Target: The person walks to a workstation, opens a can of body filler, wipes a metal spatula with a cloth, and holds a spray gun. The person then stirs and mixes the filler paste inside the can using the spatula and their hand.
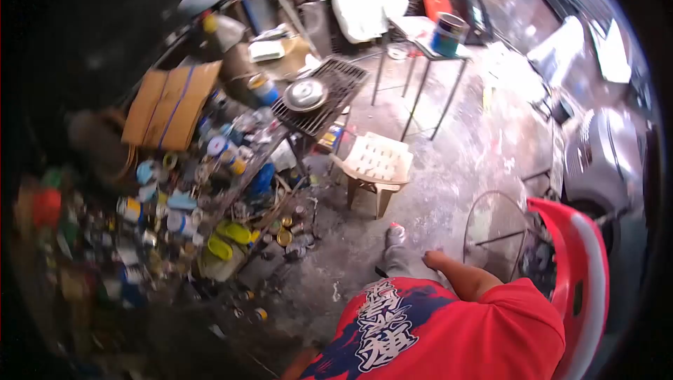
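My right hand (434,259) hangs in front of my red shirt (463,334), beside my leg and above the concrete floor. It is small and blurred, its fingers not distinct, and I see no object in it. Nearest to it stands a thin round metal frame (495,243) with a crossbar. Part of my left forearm (301,362) shows in shadow at the bottom edge; the left hand itself is outside the picture. Ahead of my shoe (396,233) stands a beige plastic chair (379,158).
A red bumper (583,285) stands close at my right. Cans, bottles and yellow-green clogs (219,248) clutter the left. Ahead are a metal grate table (348,76) with a silver lid (305,95), and a small stand holding a paint can (449,34). Flattened cardboard (172,105) lies farther left.
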Demonstrator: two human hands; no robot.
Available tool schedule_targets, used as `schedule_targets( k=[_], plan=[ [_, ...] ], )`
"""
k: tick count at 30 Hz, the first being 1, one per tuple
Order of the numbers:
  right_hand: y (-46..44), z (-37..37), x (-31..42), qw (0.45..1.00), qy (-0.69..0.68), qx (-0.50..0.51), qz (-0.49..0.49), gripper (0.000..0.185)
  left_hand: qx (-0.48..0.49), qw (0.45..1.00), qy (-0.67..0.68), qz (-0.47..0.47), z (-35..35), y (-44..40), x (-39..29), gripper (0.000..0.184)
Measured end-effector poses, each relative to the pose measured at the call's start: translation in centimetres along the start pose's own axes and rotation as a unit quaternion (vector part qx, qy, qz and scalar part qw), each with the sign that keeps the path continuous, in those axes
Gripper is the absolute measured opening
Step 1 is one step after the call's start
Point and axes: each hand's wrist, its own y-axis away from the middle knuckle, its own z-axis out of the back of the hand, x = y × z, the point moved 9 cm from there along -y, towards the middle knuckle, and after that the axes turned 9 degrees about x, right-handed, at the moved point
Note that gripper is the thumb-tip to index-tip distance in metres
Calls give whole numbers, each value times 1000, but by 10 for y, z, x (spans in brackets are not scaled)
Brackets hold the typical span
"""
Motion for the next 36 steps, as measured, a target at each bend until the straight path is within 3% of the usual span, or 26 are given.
schedule_targets(
  k=[4, 7, 9, 17, 19, 20, 24, 30, 36],
  plan=[
    [31, -9, -71, 992, -121, -25, -20, 45, 5, 996, -86, -2, 39, -18, -84, 45],
    [14, -21, -135, 975, -203, -2, -94, 44, 22, 987, -157, -39, 32, -54, -179, 46],
    [-5, -13, -162, 978, -193, 4, -75, 45, 38, 977, -200, -69, 10, -83, -253, 47],
    [-70, 132, -285, 982, -188, -12, -7, 39, 119, 894, -384, -199, -198, -179, -551, 51],
    [-64, 181, -312, 951, -285, -120, -25, 36, 118, 873, -415, -230, -251, -185, -643, 52],
    [-58, 205, -334, 930, -322, -174, -39, 35, 120, 868, -414, -245, -269, -186, -683, 53],
    [-55, 260, -352, 854, -491, -171, 32, 33, 120, 871, -376, -293, -286, -156, -806, 63],
    [-12, 337, -348, 771, -611, -160, 81, 33, 103, 827, -398, -384, -315, -134, -925, 64],
    [-32, 459, -402, 679, -704, -190, 86, 42, 67, 854, -160, -490, -297, -168, -1094, 54]
  ],
)
